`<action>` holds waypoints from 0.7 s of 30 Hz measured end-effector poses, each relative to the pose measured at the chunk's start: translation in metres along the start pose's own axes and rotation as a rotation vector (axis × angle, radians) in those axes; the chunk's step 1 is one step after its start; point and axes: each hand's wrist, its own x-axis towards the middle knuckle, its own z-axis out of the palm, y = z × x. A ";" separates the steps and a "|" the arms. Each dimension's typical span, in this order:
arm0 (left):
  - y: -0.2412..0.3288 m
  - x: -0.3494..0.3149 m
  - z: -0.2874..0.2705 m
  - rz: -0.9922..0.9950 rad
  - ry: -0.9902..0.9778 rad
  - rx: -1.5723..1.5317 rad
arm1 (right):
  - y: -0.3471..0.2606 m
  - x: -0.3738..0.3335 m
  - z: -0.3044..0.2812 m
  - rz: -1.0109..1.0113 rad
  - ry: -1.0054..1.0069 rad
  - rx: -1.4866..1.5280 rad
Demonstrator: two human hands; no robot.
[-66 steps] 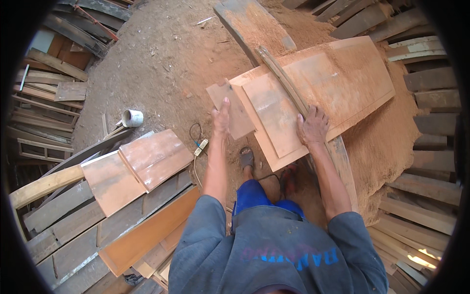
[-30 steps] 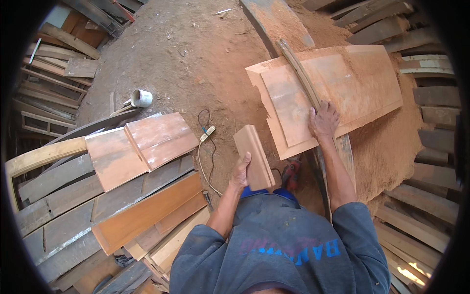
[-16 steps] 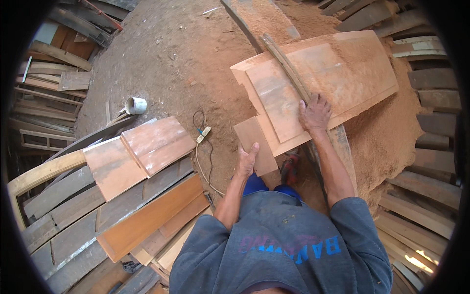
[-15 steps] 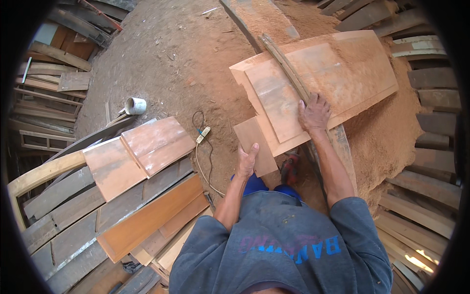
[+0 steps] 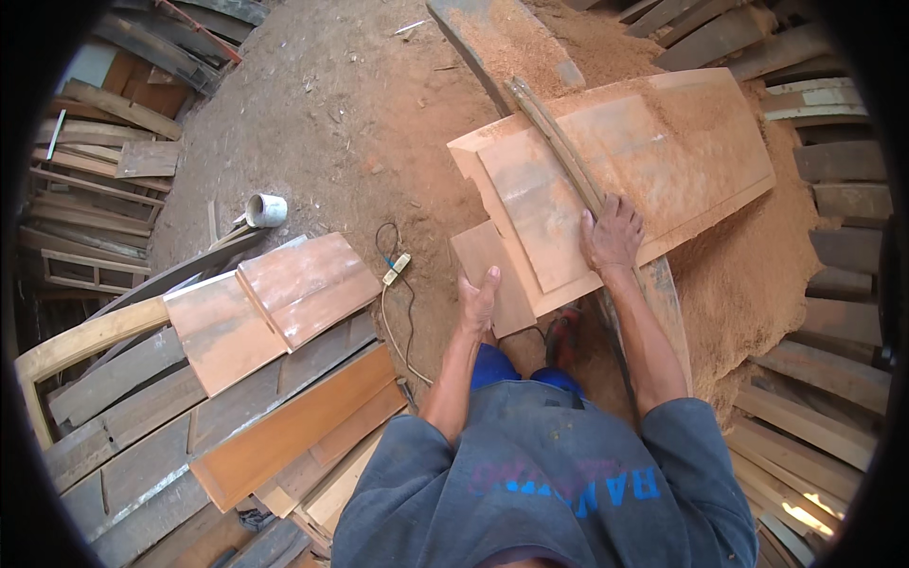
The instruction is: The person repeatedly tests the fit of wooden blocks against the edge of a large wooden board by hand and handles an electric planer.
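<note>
A large wooden panel (image 5: 696,156) with a raised centre and bevelled border lies tilted across a sawdust-covered plank (image 5: 516,43). A narrow wooden strip (image 5: 554,144) runs diagonally over it. My right hand (image 5: 613,237) presses on the strip's near end, its fingers bent over the wood and against the panel. At the panel's left edge, a small flat board (image 5: 502,279) juts out; whether it is joined to the panel I cannot tell. My left hand (image 5: 479,298) grips that board by its left edge, thumb on top and the other fingers hidden beneath.
Below the panel sits a partly hidden red and black power tool (image 5: 565,333). An extension socket (image 5: 396,269) with a cord lies on the dirt floor. To the left are a stack of boards (image 5: 294,417), another panel (image 5: 308,284) and a white cup (image 5: 266,210). Sawdust (image 5: 739,275) is heaped at right.
The view has shifted slightly. Both hands keep their holds on the small board and the strip, and the panel appears little changed.
</note>
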 end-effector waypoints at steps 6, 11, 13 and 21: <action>0.019 0.023 0.002 -0.107 0.153 0.186 | 0.001 0.000 0.002 -0.016 0.018 -0.006; 0.032 0.066 0.000 -0.012 0.142 0.137 | -0.002 0.003 0.001 -0.002 0.009 -0.001; 0.050 0.092 0.002 0.006 0.086 0.101 | 0.000 0.004 0.002 -0.002 0.000 -0.012; 0.081 0.179 -0.003 0.087 0.026 0.010 | -0.002 0.002 -0.001 0.043 -0.072 0.010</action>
